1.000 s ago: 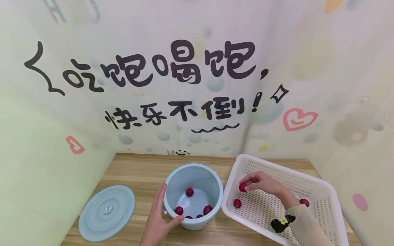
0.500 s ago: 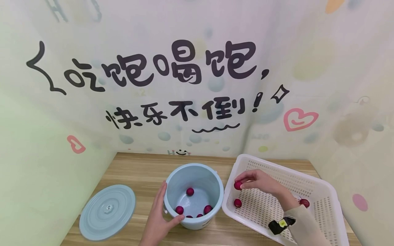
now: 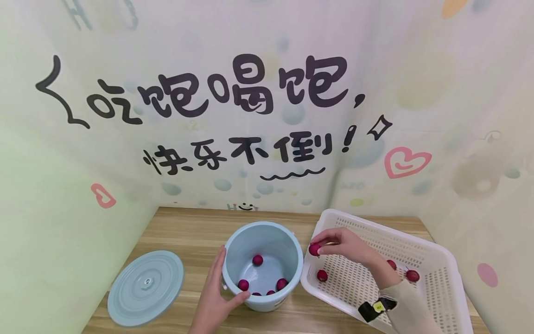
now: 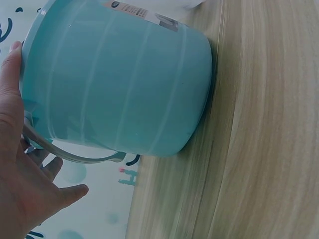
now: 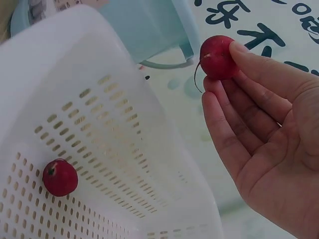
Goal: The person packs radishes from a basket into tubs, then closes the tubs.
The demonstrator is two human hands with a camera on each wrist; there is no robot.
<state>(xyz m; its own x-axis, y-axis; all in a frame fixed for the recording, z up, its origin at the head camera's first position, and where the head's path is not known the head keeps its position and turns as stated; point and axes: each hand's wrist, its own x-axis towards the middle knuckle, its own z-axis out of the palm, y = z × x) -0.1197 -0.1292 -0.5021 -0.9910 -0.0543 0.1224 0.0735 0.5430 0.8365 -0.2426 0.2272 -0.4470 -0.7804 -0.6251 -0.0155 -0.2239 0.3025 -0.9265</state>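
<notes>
My right hand (image 3: 348,243) pinches a round red radish (image 3: 314,249) between thumb and fingertips, above the left rim of the white basket. In the right wrist view, a thin root trails from this radish (image 5: 218,57). Below it, another radish (image 3: 322,276) lies in the basket's left end, and two more rest farther right, partly beside my forearm. My left hand (image 3: 214,287) rests against the left side of the light blue bucket (image 3: 267,304), thumb at the front rim, fingers spread along its side. Several radishes (image 3: 257,260) lie inside the bucket, some partly hidden by its front wall.
A white perforated basket (image 3: 452,278) stands to the right of the bucket. The round blue lid (image 3: 146,288) lies on the wooden table (image 3: 196,232) at the left. Behind the table hangs a printed backdrop (image 3: 250,195). The bucket's handle (image 4: 75,157) hangs at its side.
My right hand has moved left with the radish, from over the basket's inside to its left rim. A radish beside the right forearm has come into view. The left hand stays at the bucket.
</notes>
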